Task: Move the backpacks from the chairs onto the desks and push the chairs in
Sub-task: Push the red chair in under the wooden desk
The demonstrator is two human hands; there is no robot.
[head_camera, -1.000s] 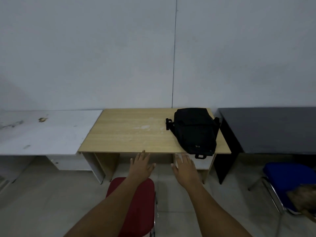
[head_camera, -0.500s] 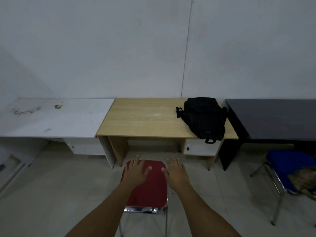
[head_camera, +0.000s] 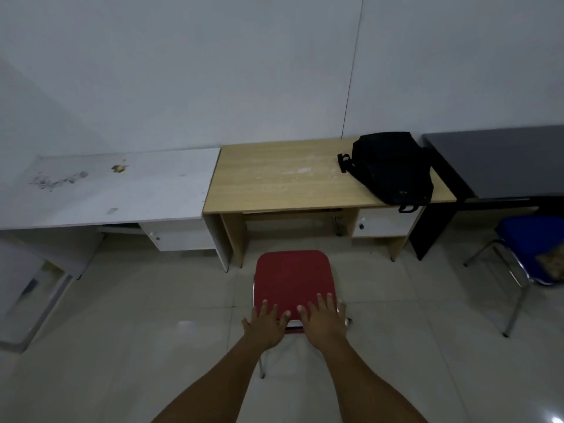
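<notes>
A black backpack (head_camera: pixel 392 167) lies on the right end of the wooden desk (head_camera: pixel 283 181), its lower edge hanging slightly over the front. A red chair (head_camera: pixel 293 279) with a bare seat stands on the floor in front of that desk, outside it. My left hand (head_camera: pixel 265 325) and my right hand (head_camera: pixel 323 320) are side by side over the chair's near edge, palms down, fingers spread; whether they touch it I cannot tell. At the right a blue chair (head_camera: pixel 531 239) carries a brownish item (head_camera: pixel 554 262), cut off by the frame edge.
A stained white desk (head_camera: pixel 116 190) adjoins the wooden one on the left, a dark grey desk (head_camera: pixel 500 163) on the right. All three stand against a white wall. A grey object (head_camera: pixel 27 300) leans at the far left on the pale tiled floor.
The view has drawn back from the desks and turned left. My hands have dropped from near the desk's front edge to the red chair's near edge, and the whole seat shows.
</notes>
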